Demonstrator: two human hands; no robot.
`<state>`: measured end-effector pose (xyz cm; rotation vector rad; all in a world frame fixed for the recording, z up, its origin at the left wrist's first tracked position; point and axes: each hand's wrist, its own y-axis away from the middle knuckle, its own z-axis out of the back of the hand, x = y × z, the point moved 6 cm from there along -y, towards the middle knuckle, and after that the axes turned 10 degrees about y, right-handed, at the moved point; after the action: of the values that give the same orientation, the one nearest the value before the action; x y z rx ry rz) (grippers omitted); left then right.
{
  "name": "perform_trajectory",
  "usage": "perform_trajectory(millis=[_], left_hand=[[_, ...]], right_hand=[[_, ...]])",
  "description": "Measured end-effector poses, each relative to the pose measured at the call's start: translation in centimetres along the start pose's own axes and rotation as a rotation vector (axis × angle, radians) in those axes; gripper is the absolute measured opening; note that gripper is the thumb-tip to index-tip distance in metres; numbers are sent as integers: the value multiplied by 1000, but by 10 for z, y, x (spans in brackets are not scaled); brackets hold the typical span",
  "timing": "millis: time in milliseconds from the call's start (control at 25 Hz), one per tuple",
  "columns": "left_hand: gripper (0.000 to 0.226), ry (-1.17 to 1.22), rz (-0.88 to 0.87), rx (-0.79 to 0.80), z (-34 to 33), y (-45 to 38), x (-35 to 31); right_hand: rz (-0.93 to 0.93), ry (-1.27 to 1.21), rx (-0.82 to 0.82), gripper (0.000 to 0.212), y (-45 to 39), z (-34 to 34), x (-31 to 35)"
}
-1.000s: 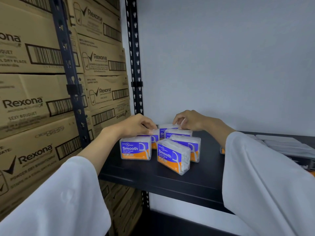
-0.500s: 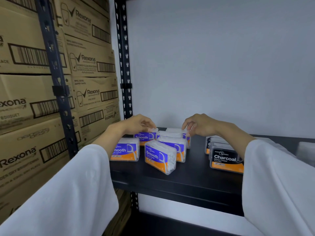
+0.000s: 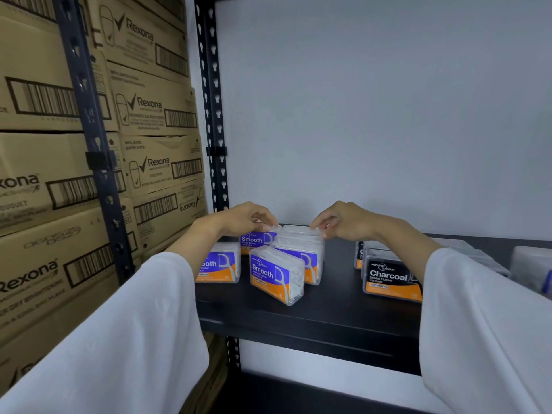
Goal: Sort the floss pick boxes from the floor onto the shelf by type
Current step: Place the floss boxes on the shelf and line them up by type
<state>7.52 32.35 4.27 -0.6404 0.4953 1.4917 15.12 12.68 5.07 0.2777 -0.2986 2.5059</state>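
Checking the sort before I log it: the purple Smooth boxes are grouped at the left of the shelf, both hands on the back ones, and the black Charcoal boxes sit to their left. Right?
Not quite. The head view shows the Charcoal boxes to the right of the Smooth boxes, not the left. The rest holds: the Smooth group is at the shelf's left end, with the left hand and right hand on the back ones.

A plain pale grey-white wall [image 3: 373, 109] forms the backdrop. Two dark perforated steel uprights [image 3: 210, 100] frame a black shelf [image 3: 313, 321]. Left of them, brown Rexona cardboard cartons [image 3: 149, 115] with printed barcodes are stacked in columns. Lighting is soft and even.
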Motion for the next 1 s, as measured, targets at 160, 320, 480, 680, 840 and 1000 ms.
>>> perform_trajectory(millis=[160,320,480,680,840,1000], left_hand=[[21,-18,-13,-32,-1,-2,0],[18,4,-21,-53,0,5,0],[16,55,-38,-174,6,34,-7],[13,90,-80,-285,10,90,-22],[22,-62,-50,-393,8,130,-19],[45,-121,19,-360,-1,146,0]], right_hand=[[7,9,23,32,3,0,1],[6,-18,27,30,7,-1,0],[22,-108,-68,35,20,1,13],[52,-175,-127,22,48,-1,43],[34,-34,-107,33,60,-16,51],[24,79,-67,47,63,-27,48]])
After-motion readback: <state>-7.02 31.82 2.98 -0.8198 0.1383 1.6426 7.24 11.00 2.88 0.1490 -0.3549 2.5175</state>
